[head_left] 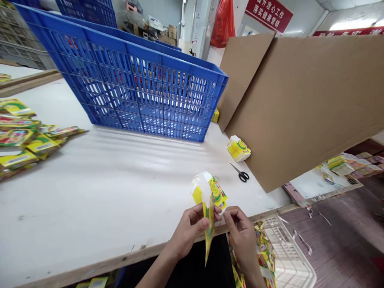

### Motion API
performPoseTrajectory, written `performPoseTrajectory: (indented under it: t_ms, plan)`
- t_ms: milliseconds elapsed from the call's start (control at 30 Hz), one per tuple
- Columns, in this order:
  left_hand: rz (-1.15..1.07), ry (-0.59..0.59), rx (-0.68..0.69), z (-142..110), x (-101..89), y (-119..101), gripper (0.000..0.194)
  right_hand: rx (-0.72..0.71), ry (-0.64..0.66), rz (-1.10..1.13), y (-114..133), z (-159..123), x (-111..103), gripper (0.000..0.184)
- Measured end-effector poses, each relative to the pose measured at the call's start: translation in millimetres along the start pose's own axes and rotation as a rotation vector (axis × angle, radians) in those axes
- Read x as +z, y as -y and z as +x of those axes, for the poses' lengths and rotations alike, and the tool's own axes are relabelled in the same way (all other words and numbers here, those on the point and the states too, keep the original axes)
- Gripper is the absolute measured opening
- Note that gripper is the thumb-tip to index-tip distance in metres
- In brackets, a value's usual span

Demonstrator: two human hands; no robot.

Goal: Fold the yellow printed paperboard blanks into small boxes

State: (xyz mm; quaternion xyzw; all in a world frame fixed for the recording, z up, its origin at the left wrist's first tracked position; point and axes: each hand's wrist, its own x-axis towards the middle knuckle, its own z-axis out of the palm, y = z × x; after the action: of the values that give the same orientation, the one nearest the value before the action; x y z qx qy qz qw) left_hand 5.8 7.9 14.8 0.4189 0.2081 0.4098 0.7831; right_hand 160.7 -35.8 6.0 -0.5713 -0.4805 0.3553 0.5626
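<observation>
Both hands meet at the near edge of the white table (120,180), over a yellow and green printed carton (209,196) that is partly folded. My left hand (189,230) pinches its lower left side, fingers closed on the card. My right hand (241,232) pinches the right side. A long yellow flap of the carton hangs down between the hands, past the table edge. The carton's white top flap points up and away from me.
A big blue slatted crate (144,84) leans at the back. A large brown cardboard sheet (300,104) stands to the right, with a folded yellow carton (238,148) and black scissors (240,173) beside it. Flat yellow cartons (21,136) are piled at left. A white basket (288,252) sits low right.
</observation>
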Motion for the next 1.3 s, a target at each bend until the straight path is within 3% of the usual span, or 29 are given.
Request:
performPoseTrajectory:
  t_ms: [67, 167, 233, 433, 667, 967, 1167, 1300]
  plan:
    - [-0.101, 0.058, -0.074, 0, 5.0, -1, 0.049, -0.169, -0.03, -0.169, 6, 1, -1, 0.019]
    - [-0.229, 0.094, -0.126, -1, 10.0, -1, 0.046, -0.36, 0.113, -0.359, 15, 3, -1, 0.037]
    - [-0.233, 0.089, -0.14, -2, 10.2, -2, 0.044, -0.415, 0.173, -0.408, 18, 4, -1, 0.034]
    - [-0.152, 0.036, -0.13, -4, 3.9, -4, 0.045, -0.412, 0.19, -0.42, 18, 1, -2, 0.021]
    - [-0.058, 0.074, -0.192, -3, 0.8, -4, 0.055, -0.317, 0.213, -0.364, 25, 2, -2, 0.005]
    - [-0.014, 0.05, -0.235, -8, -3.2, -4, 0.045, -0.285, 0.309, -0.373, 24, 4, -6, 0.009]
    - [-0.082, 0.03, -0.271, -8, -6.0, -1, 0.049, -0.29, 0.369, -0.369, 24, 4, -10, 0.012]
    - [-0.047, 0.066, -0.228, -8, -7.3, -3, 0.04, -0.322, 0.329, -0.351, 19, 0, -9, 0.013]
